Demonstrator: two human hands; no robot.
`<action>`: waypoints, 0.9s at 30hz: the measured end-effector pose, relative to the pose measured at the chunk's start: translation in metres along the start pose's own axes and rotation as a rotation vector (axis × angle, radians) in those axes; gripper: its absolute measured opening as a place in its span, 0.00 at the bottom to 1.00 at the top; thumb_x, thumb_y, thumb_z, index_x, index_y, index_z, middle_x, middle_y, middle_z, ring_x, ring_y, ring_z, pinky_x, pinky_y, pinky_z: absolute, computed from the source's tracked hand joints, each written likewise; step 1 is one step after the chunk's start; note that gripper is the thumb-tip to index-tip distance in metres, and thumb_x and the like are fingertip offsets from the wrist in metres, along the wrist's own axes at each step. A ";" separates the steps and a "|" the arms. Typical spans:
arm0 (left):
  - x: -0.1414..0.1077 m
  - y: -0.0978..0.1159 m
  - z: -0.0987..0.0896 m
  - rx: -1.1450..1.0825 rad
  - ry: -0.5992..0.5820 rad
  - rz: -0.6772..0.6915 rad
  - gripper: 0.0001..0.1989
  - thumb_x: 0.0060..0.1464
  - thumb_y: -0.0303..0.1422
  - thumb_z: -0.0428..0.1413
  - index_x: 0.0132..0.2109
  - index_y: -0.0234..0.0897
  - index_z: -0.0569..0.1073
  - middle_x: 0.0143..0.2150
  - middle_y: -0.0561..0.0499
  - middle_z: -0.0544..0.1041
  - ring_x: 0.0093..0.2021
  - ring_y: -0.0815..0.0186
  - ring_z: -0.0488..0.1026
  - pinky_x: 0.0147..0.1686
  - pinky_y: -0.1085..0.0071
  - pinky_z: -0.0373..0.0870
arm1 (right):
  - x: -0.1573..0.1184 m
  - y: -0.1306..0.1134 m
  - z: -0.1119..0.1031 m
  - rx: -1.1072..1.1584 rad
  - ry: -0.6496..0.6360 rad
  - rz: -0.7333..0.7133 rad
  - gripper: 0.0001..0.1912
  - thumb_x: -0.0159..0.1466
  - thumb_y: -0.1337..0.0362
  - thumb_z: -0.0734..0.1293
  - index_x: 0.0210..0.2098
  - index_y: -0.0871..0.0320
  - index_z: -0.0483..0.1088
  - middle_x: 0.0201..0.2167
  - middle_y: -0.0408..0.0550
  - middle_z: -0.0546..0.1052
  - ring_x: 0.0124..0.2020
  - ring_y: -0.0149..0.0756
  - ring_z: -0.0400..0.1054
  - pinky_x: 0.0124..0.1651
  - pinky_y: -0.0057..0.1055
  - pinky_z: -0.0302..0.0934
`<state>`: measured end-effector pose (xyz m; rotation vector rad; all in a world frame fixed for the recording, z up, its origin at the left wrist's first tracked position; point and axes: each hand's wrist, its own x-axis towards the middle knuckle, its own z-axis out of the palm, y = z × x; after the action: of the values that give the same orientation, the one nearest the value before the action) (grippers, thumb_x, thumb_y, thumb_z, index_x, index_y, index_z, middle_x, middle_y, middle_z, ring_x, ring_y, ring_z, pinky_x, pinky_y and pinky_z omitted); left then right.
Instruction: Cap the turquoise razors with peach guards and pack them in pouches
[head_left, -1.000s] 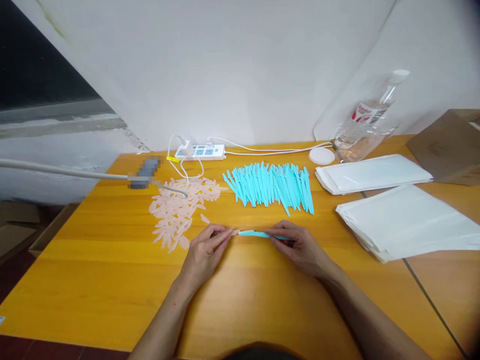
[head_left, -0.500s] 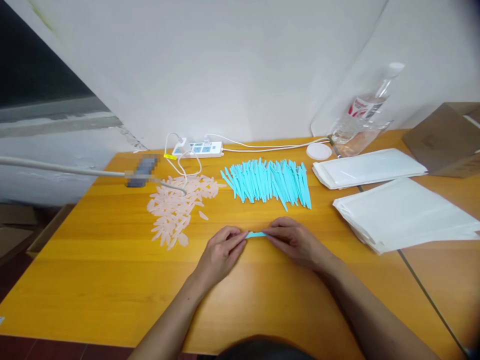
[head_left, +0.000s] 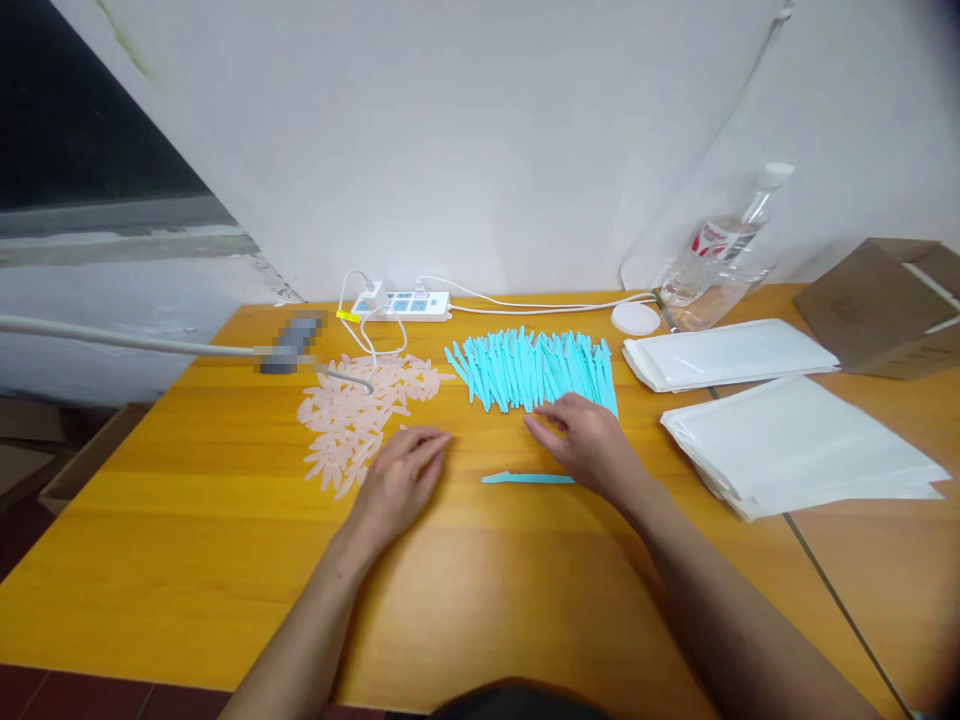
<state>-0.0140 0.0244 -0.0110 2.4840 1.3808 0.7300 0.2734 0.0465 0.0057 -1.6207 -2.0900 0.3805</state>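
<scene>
A single slim turquoise stick (head_left: 525,478), shaped like an eyebrow razor, lies crosswise on the table in front of me. My right hand (head_left: 581,440) hovers over its right end, with thumb and forefinger apart at the lower edge of a row of similar turquoise sticks (head_left: 510,370). Whether those fingertips touch the row I cannot tell. To the left, my left hand (head_left: 401,480) is open, fingers stretched out and nothing visible in them. It partly covers the lower right side of a pile of small flat pale-pink pieces (head_left: 352,410).
Behind the piles runs a white power strip (head_left: 420,306) with cables. A pixelated dark object (head_left: 292,343) lies at left. On the right are a white round lid (head_left: 635,319), a clear bottle (head_left: 720,250), white plastic packets (head_left: 795,445) and a cardboard box (head_left: 881,300).
Both hands have let go of the turquoise stick, which now lies on the table. My left hand moved left toward the pink pieces; my right hand moved up toward the turquoise row.
</scene>
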 end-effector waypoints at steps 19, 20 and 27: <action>-0.002 -0.019 -0.021 0.089 -0.149 -0.120 0.09 0.65 0.32 0.50 0.42 0.38 0.74 0.41 0.45 0.78 0.43 0.57 0.75 0.45 0.61 0.72 | 0.074 -0.019 0.007 -0.042 -0.092 0.290 0.16 0.69 0.65 0.58 0.41 0.61 0.77 0.43 0.61 0.80 0.46 0.46 0.74 0.46 0.34 0.62; -0.003 -0.019 -0.020 0.075 -0.145 -0.135 0.08 0.65 0.32 0.50 0.42 0.38 0.74 0.41 0.45 0.78 0.42 0.57 0.75 0.44 0.61 0.72 | 0.065 -0.014 0.002 -0.008 -0.098 0.271 0.15 0.69 0.64 0.57 0.41 0.60 0.75 0.42 0.58 0.80 0.45 0.43 0.74 0.45 0.33 0.62; 0.008 -0.008 -0.012 -0.397 -0.112 -0.309 0.12 0.63 0.40 0.55 0.43 0.37 0.77 0.38 0.46 0.81 0.36 0.63 0.78 0.38 0.67 0.74 | -0.006 0.020 -0.021 0.565 -0.373 0.147 0.12 0.69 0.55 0.59 0.37 0.57 0.67 0.31 0.44 0.75 0.29 0.31 0.65 0.31 0.26 0.59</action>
<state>-0.0225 0.0346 -0.0010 1.9263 1.3784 0.7036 0.3019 0.0446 0.0129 -1.4284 -1.8596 1.2791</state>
